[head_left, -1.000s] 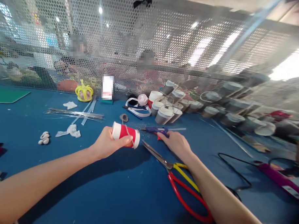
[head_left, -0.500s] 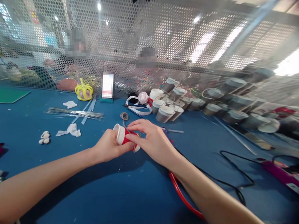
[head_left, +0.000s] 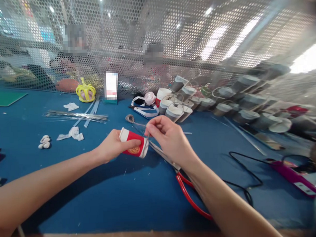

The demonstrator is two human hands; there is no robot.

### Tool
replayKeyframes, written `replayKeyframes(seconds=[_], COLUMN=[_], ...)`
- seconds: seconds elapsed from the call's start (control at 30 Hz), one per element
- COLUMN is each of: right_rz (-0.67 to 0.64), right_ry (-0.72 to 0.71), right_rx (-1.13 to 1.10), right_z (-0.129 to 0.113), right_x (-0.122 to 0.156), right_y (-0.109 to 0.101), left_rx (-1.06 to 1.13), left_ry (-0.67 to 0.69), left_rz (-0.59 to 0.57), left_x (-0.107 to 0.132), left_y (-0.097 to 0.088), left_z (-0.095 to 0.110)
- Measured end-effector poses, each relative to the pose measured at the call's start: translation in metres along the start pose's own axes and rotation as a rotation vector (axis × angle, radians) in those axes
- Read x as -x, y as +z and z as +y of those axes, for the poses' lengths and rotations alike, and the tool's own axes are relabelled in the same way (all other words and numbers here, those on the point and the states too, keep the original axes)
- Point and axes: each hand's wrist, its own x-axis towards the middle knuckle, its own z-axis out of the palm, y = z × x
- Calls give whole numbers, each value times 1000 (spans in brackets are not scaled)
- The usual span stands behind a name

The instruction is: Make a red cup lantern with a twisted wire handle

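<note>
My left hand [head_left: 114,145] is closed around a red and white paper cup [head_left: 135,139] lying on its side, its thumb across the red wall above a gold emblem. Close by the cup's right end, my right hand [head_left: 167,135] pinches a thin greyish cord [head_left: 140,124]. That cord leads back to a small coil [head_left: 130,118] on the table. Part of it runs down along the cup's end. Beneath my right wrist lie scissors [head_left: 188,191] with red handles, their blades pointing toward the cup.
Grey covered cups [head_left: 174,112] with cord loops are heaped at the back right. Thin wires [head_left: 77,115], crumpled white scraps [head_left: 73,134] and a yellow crown-shaped piece [head_left: 86,91] lie left. A purple power strip [head_left: 292,176] with black cable sits right; a perforated screen [head_left: 129,36] stands behind.
My right hand has lifted off the cup's side and shifted right, drawing the cord. The cup has turned, showing its gold emblem. More of the scissors is now visible.
</note>
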Motion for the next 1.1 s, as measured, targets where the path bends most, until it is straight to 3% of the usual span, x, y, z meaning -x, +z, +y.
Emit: replayKeyframes(seconds=[0.23,0.7,1.1], right_rz=[-44,110,125], right_ry=[131,70,51], right_rx=[-370,-248,-338], right_z=[-5,10,22], right_x=[2,0,-5], right_y=[-11,-13,-8], left_rx=[174,149,76], left_ry=[-133,-143,-85], left_rz=[-37,-34,-72], left_x=[-2,-3,-1], left_y=[-1,-1,-1], left_z=[1,-2,-4])
